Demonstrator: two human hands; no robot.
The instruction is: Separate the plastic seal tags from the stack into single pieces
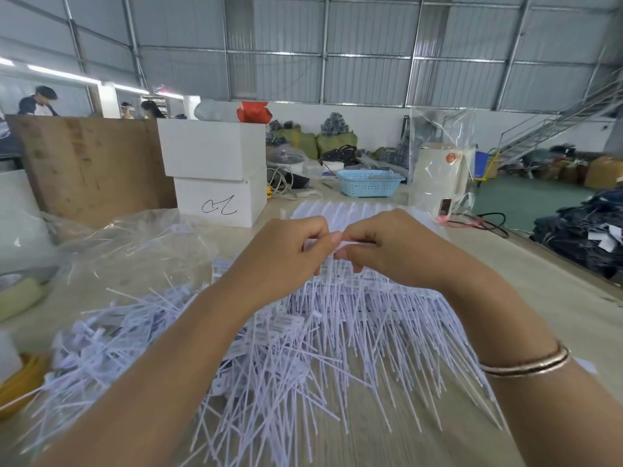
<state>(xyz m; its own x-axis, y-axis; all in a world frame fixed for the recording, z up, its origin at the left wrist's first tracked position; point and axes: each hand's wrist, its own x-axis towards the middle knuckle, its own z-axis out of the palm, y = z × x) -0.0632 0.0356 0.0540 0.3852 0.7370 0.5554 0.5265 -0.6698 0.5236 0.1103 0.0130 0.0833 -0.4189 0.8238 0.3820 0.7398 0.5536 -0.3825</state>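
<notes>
Both hands meet over the table, thumbs nearly touching. The left hand (290,244) has its fingers curled and pinching one end of a joined strip of white plastic tags (350,246), and the right hand (381,247) pinches the same strip just beside it, fingers bent under, so the strip runs straight between the two thumbs. It looks like the grip for snapping a single tag off (a judgement from the pose, since the break point itself is hidden by the fingers).

Directly below the fingers, the thin tails of the held strip hang down and fan toward the person. Under and on the near side of the hands lies a big loose pile of tags (269,348), most of them seemingly already single, spreading out to the left of the left forearm. Just beyond the fingertips, further up the table, a flat row of tags still joined (340,210) waits, partly hidden by the hands. Left of the left hand sits a crumpled clear plastic bag (135,244), and beyond it two stacked white boxes (215,170). Past the right hand stands a blue basket (369,183).

I would say a good share is done, with the held strip and the far row left
</notes>
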